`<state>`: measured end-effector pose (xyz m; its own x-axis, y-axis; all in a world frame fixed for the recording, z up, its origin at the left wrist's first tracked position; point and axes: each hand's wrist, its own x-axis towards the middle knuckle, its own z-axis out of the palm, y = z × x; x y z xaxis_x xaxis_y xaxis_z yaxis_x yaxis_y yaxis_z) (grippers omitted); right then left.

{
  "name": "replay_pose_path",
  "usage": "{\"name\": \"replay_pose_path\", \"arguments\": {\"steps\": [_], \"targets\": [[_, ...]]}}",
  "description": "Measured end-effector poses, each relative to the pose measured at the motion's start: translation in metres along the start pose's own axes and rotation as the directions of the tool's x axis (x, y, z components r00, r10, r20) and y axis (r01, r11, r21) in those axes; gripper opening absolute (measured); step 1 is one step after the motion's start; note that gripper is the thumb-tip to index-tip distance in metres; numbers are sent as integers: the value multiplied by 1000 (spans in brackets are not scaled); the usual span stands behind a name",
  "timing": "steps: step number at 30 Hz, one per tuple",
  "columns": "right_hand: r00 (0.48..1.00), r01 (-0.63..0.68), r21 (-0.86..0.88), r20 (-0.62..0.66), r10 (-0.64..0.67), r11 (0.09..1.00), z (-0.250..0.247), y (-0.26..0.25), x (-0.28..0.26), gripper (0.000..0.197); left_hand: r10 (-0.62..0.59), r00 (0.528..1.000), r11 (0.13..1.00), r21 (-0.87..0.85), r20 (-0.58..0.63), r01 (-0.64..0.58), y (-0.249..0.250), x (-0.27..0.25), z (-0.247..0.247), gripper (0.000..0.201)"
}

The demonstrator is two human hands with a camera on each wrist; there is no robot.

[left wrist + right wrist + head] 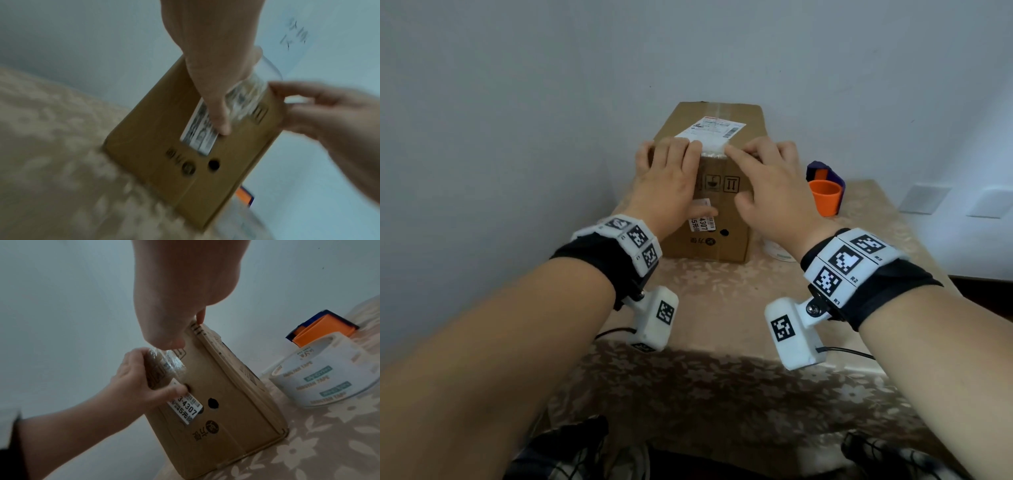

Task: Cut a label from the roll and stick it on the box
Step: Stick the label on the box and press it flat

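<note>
Cardboard box [726, 219] — both hands' fingers [681, 150] lie flat, pressing clear tape [714, 149] over its top edge.

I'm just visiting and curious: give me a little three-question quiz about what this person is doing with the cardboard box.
1. True or false: both hands are on the cardboard box.
2. Multiple choice: the strip of clear tape being pressed down sits
A. flat on the tablecloth
B. over the box's top front edge
C. around the orange cup
3. Fill in: the tape roll lies on the table to the person's ____ of the box.

Key
1. True. The left hand and the right hand both rest on its upper front edge.
2. B.
3. Right, near the orange cup.
</note>
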<state>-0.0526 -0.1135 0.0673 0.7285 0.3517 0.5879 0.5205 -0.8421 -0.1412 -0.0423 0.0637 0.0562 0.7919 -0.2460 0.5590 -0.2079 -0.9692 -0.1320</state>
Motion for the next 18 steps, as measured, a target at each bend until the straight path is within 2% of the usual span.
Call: {"name": "replay_pose_path", "arguments": {"steps": [3,6,10,13,18], "targets": [[1000,-13,38,28,12,999,-5,2,5,54,61,996,994,-90,-69,-67,-13,21,-19,63],[999,-35,84,38,32,996,-5,1,7,52,124,990,959,-250,-62,-136,-23,33,-17,56],[999,-42,112,34,38,993,-4,1,7,50,73,991,905,-410,-114,-114,-25,30,-11,49],[999,-43,120,14,42,992,-3,2,6,51,53,992,941,-328,-112,-87,-20,22,-9,55],[998,-55,89,-1,56,994,1,0,3,52,13,997,997,-72,-82,-19,-1,-6,15,88]]}}
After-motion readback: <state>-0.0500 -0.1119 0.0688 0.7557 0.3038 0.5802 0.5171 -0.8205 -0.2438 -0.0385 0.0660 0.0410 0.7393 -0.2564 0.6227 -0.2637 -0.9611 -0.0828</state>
